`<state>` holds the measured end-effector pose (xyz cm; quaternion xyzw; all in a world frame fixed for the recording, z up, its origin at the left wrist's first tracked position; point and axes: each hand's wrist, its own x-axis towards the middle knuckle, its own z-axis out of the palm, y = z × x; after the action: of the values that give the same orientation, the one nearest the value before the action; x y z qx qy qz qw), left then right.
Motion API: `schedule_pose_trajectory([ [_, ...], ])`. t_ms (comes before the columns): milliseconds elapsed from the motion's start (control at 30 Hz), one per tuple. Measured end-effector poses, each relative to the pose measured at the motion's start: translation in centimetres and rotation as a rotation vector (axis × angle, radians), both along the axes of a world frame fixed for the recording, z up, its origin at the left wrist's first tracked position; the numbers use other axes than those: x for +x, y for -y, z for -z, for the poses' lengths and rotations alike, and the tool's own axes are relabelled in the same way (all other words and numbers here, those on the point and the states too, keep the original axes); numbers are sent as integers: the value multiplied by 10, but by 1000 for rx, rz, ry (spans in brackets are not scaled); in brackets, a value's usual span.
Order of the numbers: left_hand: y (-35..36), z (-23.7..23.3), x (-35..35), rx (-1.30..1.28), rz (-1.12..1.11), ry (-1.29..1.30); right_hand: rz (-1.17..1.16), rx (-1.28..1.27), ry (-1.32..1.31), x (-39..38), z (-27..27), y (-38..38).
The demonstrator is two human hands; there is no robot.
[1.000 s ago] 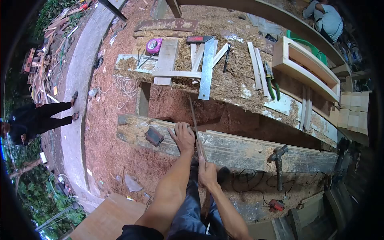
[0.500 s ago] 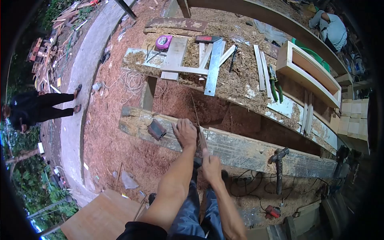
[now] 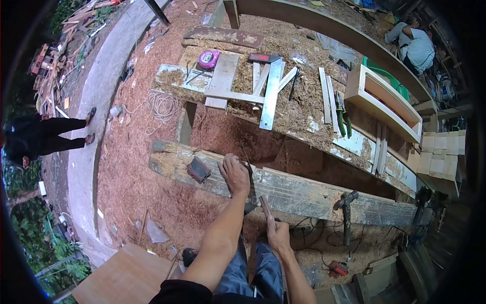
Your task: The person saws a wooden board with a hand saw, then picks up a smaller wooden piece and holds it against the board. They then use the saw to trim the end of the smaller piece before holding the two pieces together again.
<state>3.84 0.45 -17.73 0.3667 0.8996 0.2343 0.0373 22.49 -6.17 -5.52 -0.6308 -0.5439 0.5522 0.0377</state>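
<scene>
- Tool (image 3: 266, 206), probably a saw seen edge-on, is at the lower centre of the frame, its wooden end by the near edge of the plank (image 3: 304, 190); the thin part is too hard to make out to trace.
- Right hand (image 3: 279, 236): fingers clamped on the tool. A firm but unstrained grip, with wrist and forearm lined up behind it, should guide each stroke best.
- Left hand (image 3: 236, 175): just left of centre, bent over the plank. Whether its fingers pinch a piece or merely press down, I cannot tell.
- Good holding here would mean steady weight from that palm, with thumb and fingertips well out of the tool's line.
- Long, even strokes at one lean look wiser than short, forced ones; a twist of the wrist could make the tool bind or jump.
- Dark block (image 3: 198, 169) sits on the plank, left of the left hand and apart from it.
- Hammer (image 3: 346, 205) lies farther right, its handle hanging past the plank's near edge; hard shaking might shift it.
- Square (image 3: 272, 93) and tape (image 3: 208, 59) lie on the shavings-strewn counter (image 3: 304, 119) in the upper middle, handy for checking straightness.
</scene>
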Motion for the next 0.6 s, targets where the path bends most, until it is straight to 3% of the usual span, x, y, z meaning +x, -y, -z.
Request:
schedule_pose_trajectory([
  [167,4,-3,2,237,-180,34,-96,-26,-10,16,9,-18],
  [367,-3,16,-2,-50,-388,-247,-237,8,-33,20,6,-51],
  [500,-3,17,1,-99,-380,-243,-256,184,-71,10,-13,-44],
  [600,3,32,-4,-168,-341,-291,-269,87,-38,5,-55,-60],
])
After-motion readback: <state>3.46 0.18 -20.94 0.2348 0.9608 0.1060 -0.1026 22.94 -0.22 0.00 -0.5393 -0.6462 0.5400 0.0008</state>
